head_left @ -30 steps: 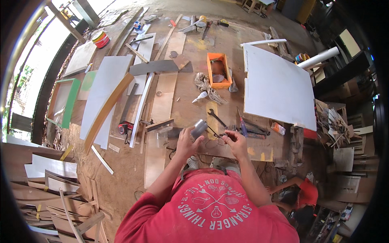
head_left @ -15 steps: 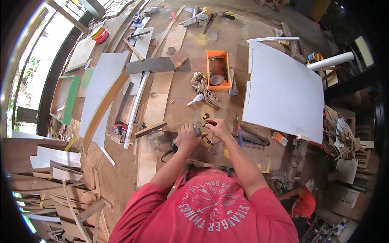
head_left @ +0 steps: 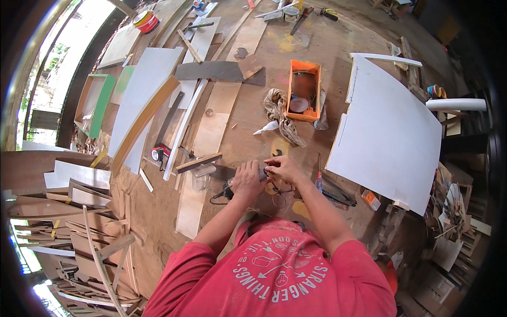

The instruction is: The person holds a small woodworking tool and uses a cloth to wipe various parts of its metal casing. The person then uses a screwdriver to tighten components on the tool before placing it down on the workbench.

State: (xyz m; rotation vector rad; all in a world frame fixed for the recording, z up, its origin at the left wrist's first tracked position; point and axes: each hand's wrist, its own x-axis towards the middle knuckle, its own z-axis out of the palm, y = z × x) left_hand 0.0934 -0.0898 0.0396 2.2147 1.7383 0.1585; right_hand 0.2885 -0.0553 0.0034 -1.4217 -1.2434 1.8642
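My left hand [head_left: 248, 179] is wrapped around a dark, roughly cylindrical power tool [head_left: 262, 174] at the near middle of the workbench. Part of its body and a black cord [head_left: 217, 197] come out to the left of that hand. At the tool's right end, my right hand [head_left: 284, 170] has its thumb and fingers pinched together; what they hold, if anything, is too small to make out. Just beyond the fingers lies a dark open-end wrench [head_left: 277, 153]. A thin wire loop [head_left: 280, 199] hangs or lies below my right hand.
Farther off stand an orange box [head_left: 292, 113], a bundled rag [head_left: 275, 105] and a white glue bottle [head_left: 268, 127]. White panels [head_left: 388, 132] lie right and left. A screwdriver [head_left: 319, 182], a tape measure [head_left: 158, 154] and wood strips [head_left: 199, 162] surround the hands.
My right fingers have moved in against the tool's end, closer to my left hand. The whole view has shifted, and the person in red at lower right is now mostly hidden.
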